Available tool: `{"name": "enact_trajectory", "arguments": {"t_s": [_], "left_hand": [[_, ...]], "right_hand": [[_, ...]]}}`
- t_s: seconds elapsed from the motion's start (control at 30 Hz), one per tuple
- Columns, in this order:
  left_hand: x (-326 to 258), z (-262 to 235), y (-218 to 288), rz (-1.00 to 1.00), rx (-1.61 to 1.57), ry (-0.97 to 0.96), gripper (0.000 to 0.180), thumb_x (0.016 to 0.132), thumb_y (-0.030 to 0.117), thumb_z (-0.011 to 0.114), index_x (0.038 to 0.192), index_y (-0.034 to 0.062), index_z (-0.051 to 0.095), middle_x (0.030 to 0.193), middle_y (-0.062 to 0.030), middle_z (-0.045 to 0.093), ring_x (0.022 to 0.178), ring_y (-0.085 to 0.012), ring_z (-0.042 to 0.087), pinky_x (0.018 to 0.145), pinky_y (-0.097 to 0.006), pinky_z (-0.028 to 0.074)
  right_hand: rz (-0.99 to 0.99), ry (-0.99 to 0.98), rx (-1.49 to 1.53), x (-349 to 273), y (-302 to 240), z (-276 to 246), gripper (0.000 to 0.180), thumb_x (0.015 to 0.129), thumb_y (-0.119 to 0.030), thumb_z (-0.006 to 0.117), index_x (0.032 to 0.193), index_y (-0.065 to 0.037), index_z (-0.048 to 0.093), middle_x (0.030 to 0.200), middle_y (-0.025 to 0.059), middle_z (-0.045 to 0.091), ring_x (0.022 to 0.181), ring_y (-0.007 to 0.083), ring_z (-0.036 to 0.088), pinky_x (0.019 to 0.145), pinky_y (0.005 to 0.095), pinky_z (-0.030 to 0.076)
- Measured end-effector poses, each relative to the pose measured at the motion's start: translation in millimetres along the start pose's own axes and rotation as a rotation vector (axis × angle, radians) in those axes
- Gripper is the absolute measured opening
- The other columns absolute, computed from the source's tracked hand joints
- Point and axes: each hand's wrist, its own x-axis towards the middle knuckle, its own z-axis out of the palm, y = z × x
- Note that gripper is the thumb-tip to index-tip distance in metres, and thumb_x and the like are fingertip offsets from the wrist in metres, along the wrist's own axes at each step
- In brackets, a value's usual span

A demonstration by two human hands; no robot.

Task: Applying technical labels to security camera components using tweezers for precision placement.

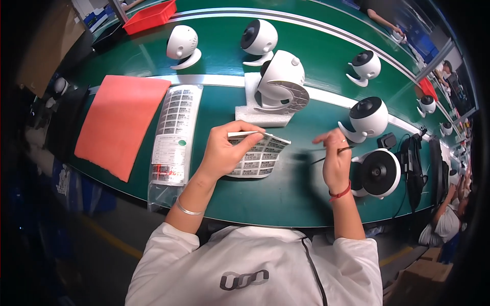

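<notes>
My left hand holds a curled white sheet of small printed labels above the green bench. My right hand pinches thin dark tweezers whose tip points left toward the sheet. Just beyond my hands a white round camera lies upside down in a white foam block, its flat base facing me.
A clear bag of label sheets and a red mat lie to the left. Several white round cameras stand along the green conveyor. A red bin sits far left. Another person works at right.
</notes>
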Motion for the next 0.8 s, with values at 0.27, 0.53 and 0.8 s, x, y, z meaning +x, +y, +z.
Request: {"name": "enact_trajectory", "arguments": {"t_s": [0.27,0.53,0.8], "left_hand": [[0.7,4.6,-5.6,0.084,0.032,0.088,0.015,0.086,0.002,0.070,0.101,0.0000,0.071,0.096,-0.0076,0.073,0.087,-0.0122,0.066,0.080,-0.025,0.052],[0.6,9.9,-2.9,0.091,0.133,0.117,0.024,0.085,0.004,0.073,0.108,0.0023,0.068,0.100,-0.0091,0.074,0.094,-0.0143,0.070,0.080,-0.026,0.054],[-2.5,14.5,6.7,0.036,0.223,0.006,0.037,0.082,0.000,0.073,0.115,0.0012,0.056,0.097,-0.0117,0.075,0.088,-0.0100,0.068,0.076,-0.023,0.053]], "right_hand": [[0.252,-0.468,-0.268,-20.3,-12.2,-44.8,0.020,0.067,-0.007,0.085,0.077,0.001,0.069,0.079,0.0081,0.059,0.062,0.0171,0.062,0.059,0.0281,0.051],[0.218,-0.660,-0.235,-14.4,-10.0,-72.3,0.025,0.069,0.004,0.079,0.093,0.000,0.072,0.089,0.0097,0.063,0.071,0.0199,0.066,0.064,0.0289,0.055],[-0.436,-0.165,-0.187,0.2,-58.7,-28.3,0.030,0.064,-0.010,0.088,0.090,-0.005,0.074,0.081,0.0069,0.071,0.067,0.0189,0.068,0.058,0.0269,0.053]]}}
